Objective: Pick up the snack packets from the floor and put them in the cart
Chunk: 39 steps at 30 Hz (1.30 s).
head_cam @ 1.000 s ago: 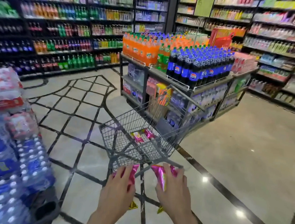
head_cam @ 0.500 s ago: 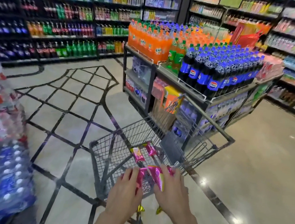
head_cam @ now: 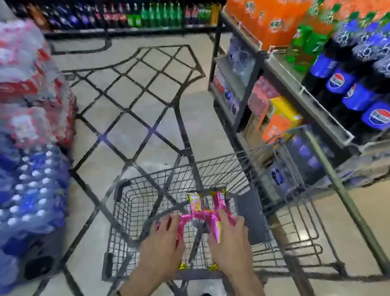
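Supermarket aisle, pale tiled floor (head_cam: 135, 87) crossed with dark lines, and the wire cart (head_cam: 121, 188) sits beside the cola display (head_cam: 337, 81), with shrink-wrapped water packs (head_cam: 14, 188) off to the left. Both hands are over the cart's near edge: left hand (head_cam: 164, 241), fingers curled round a pink snack packet (head_cam: 183, 222); right hand (head_cam: 231, 244), fingers wrapped round a second packet (head_cam: 215, 230). Two more packets (head_cam: 195, 200) lie inside the cart toward its far edge, just ahead of the held pair.

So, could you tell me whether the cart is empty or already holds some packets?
Not empty: pink packets lie on the cart's wire floor, beyond those the left hand and right hand hold.
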Tool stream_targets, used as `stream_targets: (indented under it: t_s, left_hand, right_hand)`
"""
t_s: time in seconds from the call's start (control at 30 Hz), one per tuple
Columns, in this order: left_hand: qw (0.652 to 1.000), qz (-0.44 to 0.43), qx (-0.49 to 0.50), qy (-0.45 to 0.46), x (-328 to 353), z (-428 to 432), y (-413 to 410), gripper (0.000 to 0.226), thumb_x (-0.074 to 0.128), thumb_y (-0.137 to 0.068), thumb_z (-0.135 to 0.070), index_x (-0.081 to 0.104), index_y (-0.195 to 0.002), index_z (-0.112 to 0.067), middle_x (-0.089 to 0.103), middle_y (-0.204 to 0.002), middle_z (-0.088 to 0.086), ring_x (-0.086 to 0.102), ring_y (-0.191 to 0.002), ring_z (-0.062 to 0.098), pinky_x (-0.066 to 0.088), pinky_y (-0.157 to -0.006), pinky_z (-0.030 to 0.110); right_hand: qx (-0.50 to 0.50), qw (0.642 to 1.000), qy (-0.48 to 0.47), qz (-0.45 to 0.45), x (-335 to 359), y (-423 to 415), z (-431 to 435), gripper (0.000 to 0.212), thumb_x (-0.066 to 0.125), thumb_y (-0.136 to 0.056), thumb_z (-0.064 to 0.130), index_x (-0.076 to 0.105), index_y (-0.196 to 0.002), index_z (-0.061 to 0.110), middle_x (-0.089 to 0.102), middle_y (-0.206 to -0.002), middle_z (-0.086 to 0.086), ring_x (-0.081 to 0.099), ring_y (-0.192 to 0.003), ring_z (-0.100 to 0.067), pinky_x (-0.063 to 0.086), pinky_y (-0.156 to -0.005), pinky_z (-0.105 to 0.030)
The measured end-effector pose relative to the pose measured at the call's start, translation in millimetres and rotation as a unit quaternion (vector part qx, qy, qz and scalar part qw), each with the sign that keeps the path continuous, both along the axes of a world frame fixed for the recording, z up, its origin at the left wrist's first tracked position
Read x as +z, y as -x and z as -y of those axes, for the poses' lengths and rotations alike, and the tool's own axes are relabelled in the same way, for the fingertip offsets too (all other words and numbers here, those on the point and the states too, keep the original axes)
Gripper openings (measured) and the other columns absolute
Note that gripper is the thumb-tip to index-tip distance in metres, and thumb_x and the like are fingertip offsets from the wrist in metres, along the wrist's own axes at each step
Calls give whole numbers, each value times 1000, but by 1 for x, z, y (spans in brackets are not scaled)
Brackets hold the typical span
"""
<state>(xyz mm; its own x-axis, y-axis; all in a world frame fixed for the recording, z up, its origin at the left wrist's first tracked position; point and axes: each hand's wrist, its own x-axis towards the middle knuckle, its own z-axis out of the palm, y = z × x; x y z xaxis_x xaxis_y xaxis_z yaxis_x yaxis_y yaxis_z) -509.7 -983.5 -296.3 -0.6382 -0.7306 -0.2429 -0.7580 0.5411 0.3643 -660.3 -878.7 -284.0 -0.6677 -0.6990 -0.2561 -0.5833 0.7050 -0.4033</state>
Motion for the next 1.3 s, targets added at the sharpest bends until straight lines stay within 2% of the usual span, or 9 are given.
stream_targets:
  t_s: [0.17,0.3,0.43,0.53,0.6,0.73,0.9,1.13,1.3]
  left_hand:
    - [995,64,68,-37,-38,13,65,59,49,-100,-38,21,-150,-29,29,-157,0,48,-131,28,53,-100,45]
    - [985,124,89,-75,-83,24,95,65,45,-101,-39,15,-158,-25,17,-166,0,38,-141,33,48,-107,44]
    - [976,148,110,-116,-145,36,106,60,47,-100,-37,19,-152,-29,17,-164,-3,46,-133,31,57,-95,45]
    - [975,153,101,-126,-195,51,114,54,48,-99,-30,21,-146,-30,23,-159,-3,55,-121,25,60,-86,41]
    - [973,169,96,-124,-230,61,121,56,48,-100,-28,20,-149,-28,25,-159,-1,52,-126,27,60,-88,41]
    - [969,191,84,-129,-299,72,132,58,47,-100,-32,16,-150,-26,19,-162,1,44,-135,32,57,-91,50]
    - [966,198,93,-137,-363,77,138,63,49,-101,-30,14,-152,-26,16,-162,5,33,-142,36,56,-95,52]
    - [961,210,113,-137,-398,73,125,70,54,-97,-25,13,-154,-29,15,-162,3,43,-134,38,59,-88,51]
    - [967,193,99,-137,-388,73,123,66,49,-101,-34,13,-156,-29,10,-164,3,42,-134,40,58,-92,50]
  right_hand:
    - [62,997,-34,21,-41,72,26,70,59,-93,43,21,-152,38,33,-132,-7,42,-123,-29,50,-89,-39]
    - [94,992,-71,42,-90,106,47,71,59,-95,40,21,-154,36,33,-145,-13,39,-133,-33,49,-100,-42]
    - [104,985,-121,71,-159,122,65,73,61,-94,40,17,-153,37,22,-158,-19,33,-142,-40,48,-105,-49]
    - [100,981,-143,81,-212,127,80,75,64,-92,37,18,-150,40,27,-151,-16,40,-136,-38,53,-96,-49]
    - [91,982,-144,83,-249,131,86,74,64,-91,35,19,-150,39,30,-147,-15,42,-134,-38,53,-96,-48]
    - [62,975,-186,100,-315,139,94,81,68,-92,34,16,-153,41,18,-160,-16,30,-144,-39,43,-109,-50]
    - [76,979,-179,53,-379,143,94,80,70,-90,36,21,-154,35,32,-149,-18,45,-129,-36,53,-97,-44]
    - [59,980,-167,86,-417,149,92,77,65,-93,32,21,-156,28,29,-146,-20,54,-118,-35,59,-87,-45]
    - [62,980,-173,73,-405,149,90,74,63,-95,32,23,-157,26,31,-150,-24,50,-126,-39,54,-96,-43]
